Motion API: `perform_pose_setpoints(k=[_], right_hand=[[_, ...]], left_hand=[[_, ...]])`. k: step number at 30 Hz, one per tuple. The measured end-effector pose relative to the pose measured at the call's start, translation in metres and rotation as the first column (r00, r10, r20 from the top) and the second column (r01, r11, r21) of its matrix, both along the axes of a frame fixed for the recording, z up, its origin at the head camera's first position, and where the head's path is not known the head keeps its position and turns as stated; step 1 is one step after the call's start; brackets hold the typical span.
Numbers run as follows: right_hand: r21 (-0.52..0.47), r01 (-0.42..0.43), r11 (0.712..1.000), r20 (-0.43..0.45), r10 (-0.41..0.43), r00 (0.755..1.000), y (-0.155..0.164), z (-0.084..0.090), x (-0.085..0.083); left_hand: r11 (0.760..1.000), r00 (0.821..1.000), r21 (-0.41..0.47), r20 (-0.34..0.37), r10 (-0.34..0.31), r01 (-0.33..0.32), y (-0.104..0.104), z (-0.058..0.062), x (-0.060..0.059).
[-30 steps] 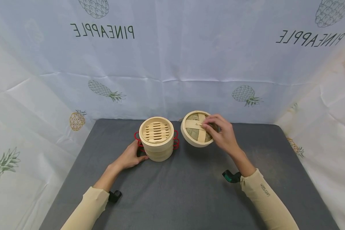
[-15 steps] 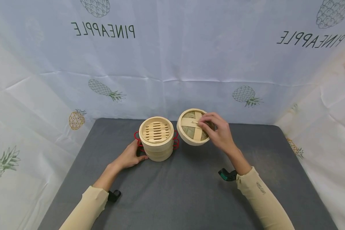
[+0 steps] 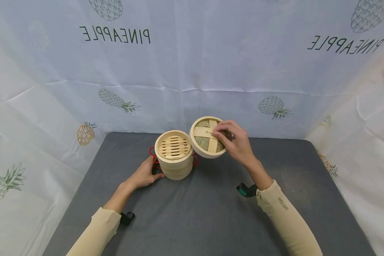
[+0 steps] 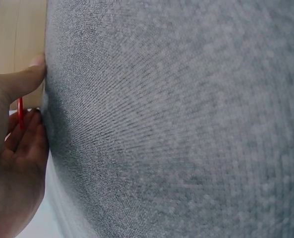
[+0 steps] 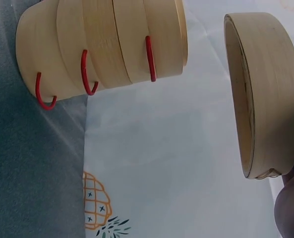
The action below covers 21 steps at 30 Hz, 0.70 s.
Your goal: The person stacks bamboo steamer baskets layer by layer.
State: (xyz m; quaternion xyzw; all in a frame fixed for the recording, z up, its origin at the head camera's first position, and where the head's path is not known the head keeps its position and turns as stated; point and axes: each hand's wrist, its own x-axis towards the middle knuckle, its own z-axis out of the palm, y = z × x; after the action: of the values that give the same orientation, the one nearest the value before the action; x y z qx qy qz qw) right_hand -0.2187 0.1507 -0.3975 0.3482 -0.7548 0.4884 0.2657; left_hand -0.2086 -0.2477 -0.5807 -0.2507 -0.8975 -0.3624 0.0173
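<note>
A stacked bamboo steamer (image 3: 177, 165) with slatted top and red side handles (image 4: 21, 113) stands upright on the dark table. My left hand (image 3: 143, 175) holds its lower left side, thumb at the front and fingers around behind. Up and to the right, my right hand (image 3: 236, 141) pinches the small loop on top of the round bamboo lid (image 3: 205, 151), between thumb and fingertips. Tilted, the lid hangs in the air and overlaps the steamer's right rim in the head view. From the right wrist, a gap shows between the lid (image 5: 278, 94) and the steamer (image 5: 99, 47).
Grey-black cloth covers the table (image 3: 192, 220). Right behind its far edge hangs a pale curtain (image 3: 192, 106) printed with pineapples, which also runs along both sides. Each wrist wears a small dark camera mount (image 3: 247, 190).
My right hand has carried the lid leftward and a little upward, closer to the steamer's top. The left hand and the steamer have stayed in place.
</note>
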Motion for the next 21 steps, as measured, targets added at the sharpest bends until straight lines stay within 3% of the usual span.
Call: perform_pose_setpoints(k=[10,11,17,18,21], right_hand=[[0.023,-0.048,0.999,-0.017,0.048,0.999,-0.014,0.004,-0.006],[0.023,-0.052,0.998,-0.016,0.052,0.999,-0.015,0.004,-0.006],[0.022,-0.071,0.997,-0.013,0.071,0.997,-0.021,0.007,-0.008],[0.024,-0.074,0.997,-0.013,0.074,0.997,-0.022,0.007,-0.009],[0.024,-0.082,0.996,-0.006,0.082,0.997,-0.025,0.008,-0.009]], left_hand=[[1.000,1.000,-0.024,0.002,0.012,-0.012,-0.001,-0.004,-0.003],[1.000,1.000,-0.016,-0.003,-0.007,0.007,0.001,0.003,0.000],[0.999,0.999,0.002,-0.017,-0.032,0.032,0.004,0.015,0.005],[1.000,1.000,-0.002,-0.019,-0.012,0.012,0.003,0.010,0.003],[1.000,0.999,0.018,-0.037,-0.016,0.017,0.005,0.014,0.004]])
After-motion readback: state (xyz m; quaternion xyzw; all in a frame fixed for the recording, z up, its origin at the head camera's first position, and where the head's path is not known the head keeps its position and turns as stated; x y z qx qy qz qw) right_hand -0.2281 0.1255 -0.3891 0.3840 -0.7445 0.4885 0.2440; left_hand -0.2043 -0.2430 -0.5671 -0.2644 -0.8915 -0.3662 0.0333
